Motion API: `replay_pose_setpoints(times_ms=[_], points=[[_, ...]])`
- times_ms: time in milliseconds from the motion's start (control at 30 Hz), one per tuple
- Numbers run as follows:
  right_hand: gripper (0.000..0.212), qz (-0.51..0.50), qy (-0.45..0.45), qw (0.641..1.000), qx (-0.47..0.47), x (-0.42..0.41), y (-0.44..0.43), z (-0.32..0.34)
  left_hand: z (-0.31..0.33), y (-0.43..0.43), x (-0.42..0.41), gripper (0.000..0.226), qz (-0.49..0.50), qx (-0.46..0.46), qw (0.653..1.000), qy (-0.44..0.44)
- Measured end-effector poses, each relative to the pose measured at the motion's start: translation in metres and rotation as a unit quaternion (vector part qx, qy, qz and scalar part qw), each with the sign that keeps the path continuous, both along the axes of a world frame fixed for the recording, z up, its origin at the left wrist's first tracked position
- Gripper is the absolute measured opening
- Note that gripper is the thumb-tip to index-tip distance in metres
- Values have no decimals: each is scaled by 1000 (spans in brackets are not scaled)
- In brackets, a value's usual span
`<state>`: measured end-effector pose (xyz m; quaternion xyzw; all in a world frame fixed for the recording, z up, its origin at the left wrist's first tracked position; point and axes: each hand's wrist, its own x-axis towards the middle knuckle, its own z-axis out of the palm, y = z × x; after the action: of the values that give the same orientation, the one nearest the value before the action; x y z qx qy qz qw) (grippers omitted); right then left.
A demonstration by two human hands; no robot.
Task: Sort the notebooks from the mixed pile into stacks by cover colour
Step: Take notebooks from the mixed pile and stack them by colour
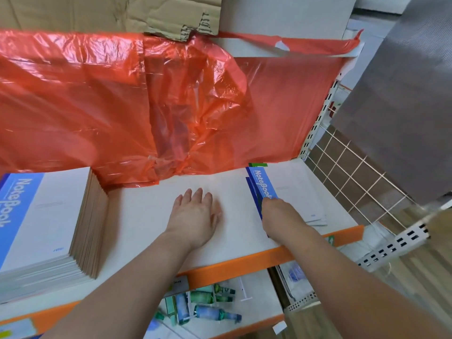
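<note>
A tall stack of notebooks (pixel 44 216) with white covers and a light blue "NoteBook" band stands at the left of the white shelf (pixel 151 206). A short stack of similar notebooks (pixel 298 192) with blue spine bands lies at the right. My left hand (pixel 193 216) rests flat on the bare shelf between the two stacks, fingers apart, holding nothing. My right hand (pixel 276 211) is at the spine edge of the short stack. Its fingers are tucked under the blue band and hidden. A green corner (pixel 256 165) shows behind that stack.
Crumpled red plastic sheeting (pixel 122 106) hangs behind the shelf, with torn cardboard (pixel 97 13) above it. The shelf has an orange front edge (pixel 232 265). A white wire grid (pixel 354 172) closes the right side. Small bottles and packets (pixel 208 304) lie on the lower shelf.
</note>
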<state>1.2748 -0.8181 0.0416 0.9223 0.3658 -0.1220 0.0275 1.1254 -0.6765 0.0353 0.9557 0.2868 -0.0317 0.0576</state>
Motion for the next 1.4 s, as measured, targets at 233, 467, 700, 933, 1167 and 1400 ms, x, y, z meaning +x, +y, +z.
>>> replay_pose_setpoints(times_ms=[233, 467, 700, 933, 1167, 1400], points=[[36, 54, -73, 989, 120, -44, 13, 30, 5, 3, 15, 39, 194, -465, 816, -285], [33, 152, 48, 966, 204, -63, 17, 17, -2, 2, 16, 29, 264, -590, 684, -337], [50, -61, -41, 996, 41, -8, 3, -16, -4, 15, 0, 30, 265, -553, 736, -288], [30, -65, -50, 996, 15, -4, 7, -8, -3, 16, 0, 33, 259, -561, 734, -282], [27, 83, -81, 989, 93, -47, 24, 15, -1, 12, 7, 19, 251, -590, 695, -326], [34, 190, 61, 961, 193, -69, 29, 5, -11, 18, 10, 18, 264, -559, 708, -341]])
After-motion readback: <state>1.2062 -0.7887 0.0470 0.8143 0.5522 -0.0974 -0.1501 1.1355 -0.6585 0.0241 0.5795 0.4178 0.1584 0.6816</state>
